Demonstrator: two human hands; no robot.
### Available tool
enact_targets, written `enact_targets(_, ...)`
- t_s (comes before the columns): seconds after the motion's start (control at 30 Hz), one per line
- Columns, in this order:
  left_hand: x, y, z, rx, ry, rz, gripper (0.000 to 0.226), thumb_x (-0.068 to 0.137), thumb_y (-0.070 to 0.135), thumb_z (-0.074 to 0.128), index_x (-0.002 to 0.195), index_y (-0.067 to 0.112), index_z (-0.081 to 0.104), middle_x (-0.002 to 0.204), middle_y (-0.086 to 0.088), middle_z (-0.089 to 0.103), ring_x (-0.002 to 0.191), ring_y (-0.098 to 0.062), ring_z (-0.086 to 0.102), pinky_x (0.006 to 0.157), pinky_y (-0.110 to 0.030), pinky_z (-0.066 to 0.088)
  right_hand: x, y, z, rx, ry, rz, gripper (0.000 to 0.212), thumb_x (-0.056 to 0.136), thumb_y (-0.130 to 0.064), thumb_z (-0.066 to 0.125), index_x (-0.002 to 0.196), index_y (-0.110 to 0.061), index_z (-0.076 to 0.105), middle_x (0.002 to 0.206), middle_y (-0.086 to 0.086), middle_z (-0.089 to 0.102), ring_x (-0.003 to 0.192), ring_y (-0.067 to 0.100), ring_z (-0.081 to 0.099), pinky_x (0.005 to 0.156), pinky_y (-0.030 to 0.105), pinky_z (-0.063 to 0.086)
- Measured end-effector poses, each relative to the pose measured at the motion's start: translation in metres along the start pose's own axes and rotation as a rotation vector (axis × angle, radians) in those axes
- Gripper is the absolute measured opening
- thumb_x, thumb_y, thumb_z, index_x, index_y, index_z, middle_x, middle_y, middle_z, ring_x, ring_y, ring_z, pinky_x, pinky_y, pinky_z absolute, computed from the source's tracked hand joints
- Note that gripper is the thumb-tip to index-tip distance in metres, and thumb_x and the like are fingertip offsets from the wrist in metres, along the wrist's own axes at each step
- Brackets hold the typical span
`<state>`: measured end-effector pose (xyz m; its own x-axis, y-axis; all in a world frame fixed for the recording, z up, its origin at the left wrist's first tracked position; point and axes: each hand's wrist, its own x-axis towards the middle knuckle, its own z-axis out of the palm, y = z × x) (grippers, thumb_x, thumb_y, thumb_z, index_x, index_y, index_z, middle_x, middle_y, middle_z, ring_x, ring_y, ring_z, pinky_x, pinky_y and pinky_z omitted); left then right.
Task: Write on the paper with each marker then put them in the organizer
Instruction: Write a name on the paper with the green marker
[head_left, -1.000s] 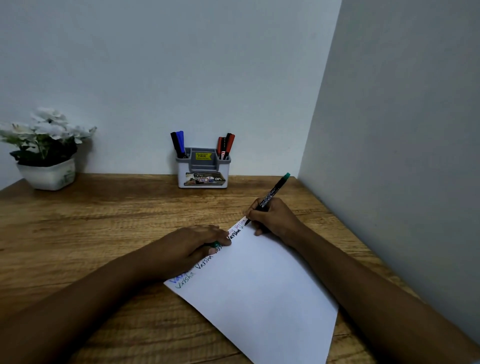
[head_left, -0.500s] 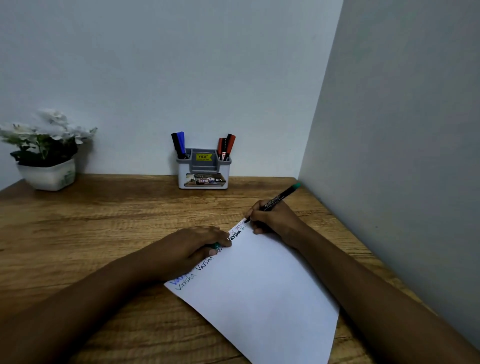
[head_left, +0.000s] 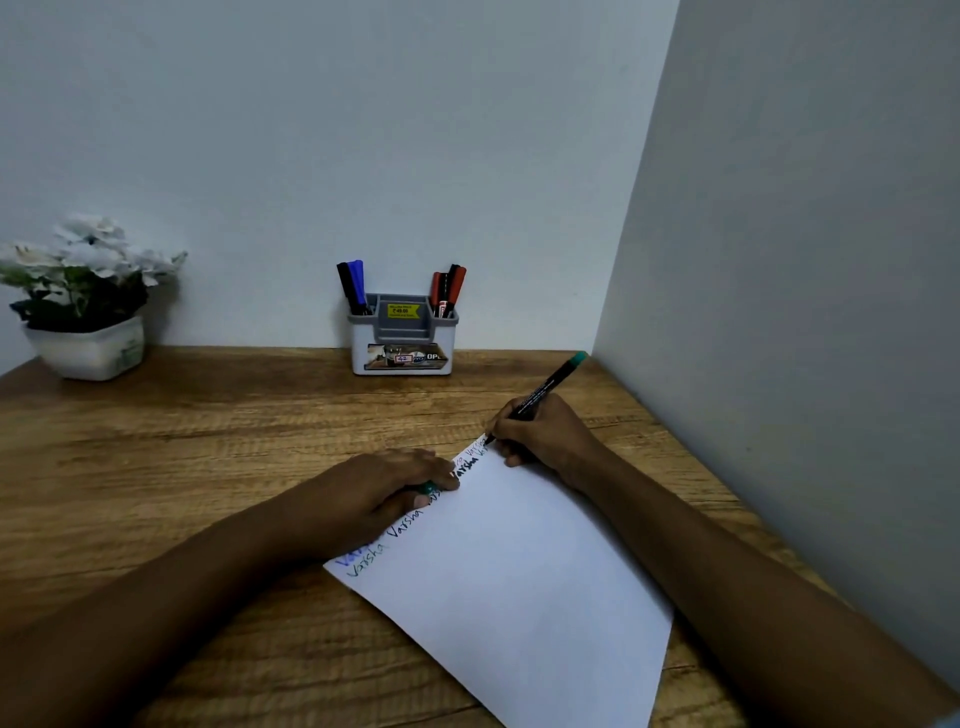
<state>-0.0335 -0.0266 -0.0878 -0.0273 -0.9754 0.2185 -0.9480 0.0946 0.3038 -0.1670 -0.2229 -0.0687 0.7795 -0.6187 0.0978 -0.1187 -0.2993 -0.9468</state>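
Observation:
A white sheet of paper (head_left: 519, 571) lies tilted on the wooden desk, with a word written several times along its upper left edge. My right hand (head_left: 545, 434) grips a black marker with a green end (head_left: 550, 384), its tip touching the paper's top corner. My left hand (head_left: 374, 499) presses down the paper's left edge and holds a small green cap (head_left: 428, 487) under its fingers. The grey and white organizer (head_left: 402, 340) stands at the back against the wall, with black and blue markers (head_left: 352, 286) on its left and red markers (head_left: 448, 288) on its right.
A white pot of white flowers (head_left: 85, 306) stands at the back left of the wooden desk (head_left: 182, 441). A grey wall (head_left: 805, 312) runs close along the desk's right edge, just beyond my right hand.
The marker's green end dipped lower and to the right, then rose slightly, as my right hand wrote at the top corner. My left hand has stayed in place.

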Motion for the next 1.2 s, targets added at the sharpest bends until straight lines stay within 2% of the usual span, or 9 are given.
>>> enact_targets(0.1, 0.000, 0.000, 0.000, -0.014, -0.010, 0.008, 0.053, 0.088, 0.063, 0.025, 0.130, 0.039, 0.048, 0.135, 0.027, 0.039, 0.130, 0.011, 0.028, 0.107, -0.011, 0.022, 0.001, 0.001, -0.001, 0.027, 0.042, 0.013, 0.010, 0.081, -0.001, 0.062, 0.071, -0.003, 0.065, 0.064, 0.013, 0.061, 0.049, 0.012, 0.057, 0.048, 0.021, 0.052)
enact_targets(0.3, 0.000, 0.002, 0.000, -0.027, 0.002, -0.006, 0.037, 0.094, 0.034, 0.038, 0.129, 0.036, 0.049, 0.136, 0.023, 0.042, 0.129, 0.007, 0.033, 0.106, -0.013, 0.024, 0.002, 0.002, 0.001, -0.034, 0.046, 0.027, 0.013, 0.080, -0.004, 0.064, 0.067, -0.005, 0.065, 0.062, 0.010, 0.063, 0.050, 0.016, 0.057, 0.052, 0.024, 0.053)
enact_targets(0.47, -0.001, 0.003, -0.001, -0.035, 0.011, 0.001, 0.043, 0.091, 0.044, 0.034, 0.128, 0.034, 0.051, 0.133, 0.026, 0.041, 0.127, 0.009, 0.034, 0.105, -0.009, 0.025, 0.000, 0.000, 0.001, -0.047, 0.053, 0.018, 0.019, 0.081, -0.004, 0.063, 0.062, -0.008, 0.062, 0.055, 0.005, 0.060, 0.043, 0.013, 0.054, 0.046, 0.023, 0.050)
enact_targets(0.6, -0.001, 0.007, -0.002, -0.039, 0.009, -0.006, 0.042, 0.090, 0.035, 0.035, 0.128, 0.031, 0.052, 0.133, 0.024, 0.041, 0.127, 0.008, 0.033, 0.101, -0.001, 0.021, 0.002, 0.002, 0.001, 0.000, 0.075, 0.026, 0.022, 0.080, -0.003, 0.062, 0.060, -0.012, 0.062, 0.063, 0.011, 0.063, 0.051, 0.017, 0.056, 0.052, 0.028, 0.052)
enact_targets(0.7, -0.001, 0.007, -0.003, -0.038, 0.002, -0.013, 0.042, 0.090, 0.038, 0.034, 0.128, 0.033, 0.051, 0.133, 0.025, 0.042, 0.126, 0.007, 0.036, 0.102, -0.005, 0.024, 0.002, 0.002, 0.002, -0.022, 0.069, 0.024, 0.019, 0.080, -0.005, 0.064, 0.062, -0.010, 0.063, 0.070, 0.016, 0.065, 0.051, 0.018, 0.056, 0.050, 0.027, 0.052)
enact_targets(0.83, -0.001, 0.010, -0.004, -0.049, -0.010, -0.031, 0.042, 0.089, 0.035, 0.035, 0.128, 0.033, 0.051, 0.137, 0.019, 0.045, 0.127, 0.002, 0.039, 0.106, -0.019, 0.032, 0.000, 0.001, 0.002, -0.047, 0.089, 0.024, 0.018, 0.080, -0.006, 0.063, 0.063, -0.009, 0.062, 0.060, 0.009, 0.062, 0.043, 0.015, 0.054, 0.045, 0.024, 0.049)
enact_targets(0.97, -0.002, 0.010, -0.005, -0.045, -0.015, -0.034, 0.044, 0.090, 0.043, 0.032, 0.128, 0.033, 0.051, 0.136, 0.020, 0.045, 0.127, 0.002, 0.040, 0.107, -0.021, 0.033, -0.002, -0.003, 0.002, -0.041, 0.114, 0.036, 0.019, 0.081, -0.005, 0.063, 0.063, -0.011, 0.062, 0.059, 0.006, 0.062, 0.039, 0.012, 0.055, 0.042, 0.020, 0.048)
enact_targets(1.07, -0.002, 0.008, -0.004, -0.051, -0.008, -0.022, 0.055, 0.084, 0.054, 0.024, 0.128, 0.035, 0.051, 0.133, 0.025, 0.043, 0.126, 0.004, 0.039, 0.106, -0.019, 0.033, -0.003, -0.005, 0.002, -0.012, 0.124, 0.042, 0.020, 0.081, -0.004, 0.062, 0.062, -0.010, 0.060, 0.069, 0.012, 0.065, 0.038, 0.011, 0.055, 0.040, 0.019, 0.046)
enact_targets(1.2, -0.001, 0.009, -0.005, -0.052, -0.011, -0.037, 0.043, 0.090, 0.040, 0.033, 0.128, 0.034, 0.051, 0.133, 0.027, 0.040, 0.126, 0.005, 0.037, 0.105, -0.013, 0.029, -0.002, -0.005, 0.003, 0.027, 0.138, 0.059, 0.020, 0.082, -0.003, 0.060, 0.063, -0.010, 0.061, 0.072, 0.007, 0.069, 0.040, 0.008, 0.057, 0.041, 0.017, 0.046)
